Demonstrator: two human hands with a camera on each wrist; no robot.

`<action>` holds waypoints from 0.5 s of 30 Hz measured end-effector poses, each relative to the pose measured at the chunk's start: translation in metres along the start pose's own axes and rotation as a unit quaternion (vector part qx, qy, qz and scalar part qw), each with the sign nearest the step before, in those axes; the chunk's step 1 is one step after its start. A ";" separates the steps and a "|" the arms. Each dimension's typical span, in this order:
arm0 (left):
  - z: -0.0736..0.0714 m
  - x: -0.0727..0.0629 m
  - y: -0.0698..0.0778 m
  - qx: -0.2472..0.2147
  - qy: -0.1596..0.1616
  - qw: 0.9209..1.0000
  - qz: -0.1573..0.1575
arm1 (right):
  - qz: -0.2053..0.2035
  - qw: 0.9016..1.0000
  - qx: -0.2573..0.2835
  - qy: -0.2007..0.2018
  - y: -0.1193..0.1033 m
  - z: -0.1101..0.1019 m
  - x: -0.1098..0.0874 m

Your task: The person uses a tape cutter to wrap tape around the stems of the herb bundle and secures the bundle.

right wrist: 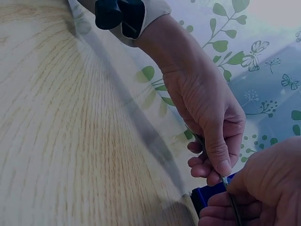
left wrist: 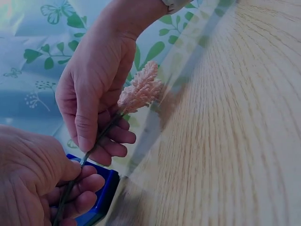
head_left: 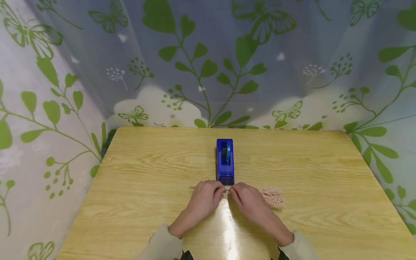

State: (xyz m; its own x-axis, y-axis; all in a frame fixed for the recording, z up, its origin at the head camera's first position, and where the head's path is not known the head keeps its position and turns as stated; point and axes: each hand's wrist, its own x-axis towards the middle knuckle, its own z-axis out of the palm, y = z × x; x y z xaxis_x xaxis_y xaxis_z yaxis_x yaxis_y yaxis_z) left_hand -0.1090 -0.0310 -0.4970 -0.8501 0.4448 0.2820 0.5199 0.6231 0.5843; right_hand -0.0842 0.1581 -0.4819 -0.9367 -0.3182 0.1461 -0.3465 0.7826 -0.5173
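Pink flower (head_left: 273,198) beside the right hand (head_left: 250,198), on its right, nearer than a blue tape dispenser (head_left: 225,173) on the desk (head_left: 146,173). Fingers of that hand and the left hand (head_left: 206,195) pinch its thin stem (left wrist: 107,128), apparently steadying it; the next move likely calls for a firm hold.

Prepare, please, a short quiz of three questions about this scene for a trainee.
1. True or false: the left hand and the right hand both hold the stem.
2. Which hand is nearer to the pink flower head?
A) Left
B) Right
3. Fill in: just beyond the hands, on the table, stands a ____ tape dispenser.

Key: 1. True; 2. B; 3. blue.
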 end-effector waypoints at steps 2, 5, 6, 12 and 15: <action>0.001 0.000 -0.001 -0.004 0.004 1.000 0.001 | -0.003 1.000 -0.007 0.004 0.000 0.001 0.000; 0.001 -0.001 -0.001 -0.012 0.008 1.000 0.001 | -0.005 1.000 -0.013 0.011 0.001 0.002 0.000; 0.002 -0.001 -0.002 -0.015 0.008 1.000 0.002 | -0.007 1.000 -0.016 0.015 0.001 0.002 0.000; 0.002 -0.001 -0.001 -0.030 0.010 1.000 -0.001 | -0.022 0.999 -0.020 0.032 0.001 0.000 0.000; 0.002 -0.001 -0.001 -0.032 0.013 0.999 -0.003 | -0.033 0.998 -0.021 0.041 0.001 -0.001 0.001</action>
State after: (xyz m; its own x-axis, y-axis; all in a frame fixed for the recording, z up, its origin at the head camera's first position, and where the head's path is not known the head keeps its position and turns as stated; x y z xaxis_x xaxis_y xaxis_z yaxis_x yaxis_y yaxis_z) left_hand -0.1083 -0.0309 -0.4999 -0.8559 0.4235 0.2966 0.5083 0.5835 0.6334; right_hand -0.0853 0.1595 -0.4816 -0.9122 -0.3267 0.2473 -0.4077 0.7839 -0.4683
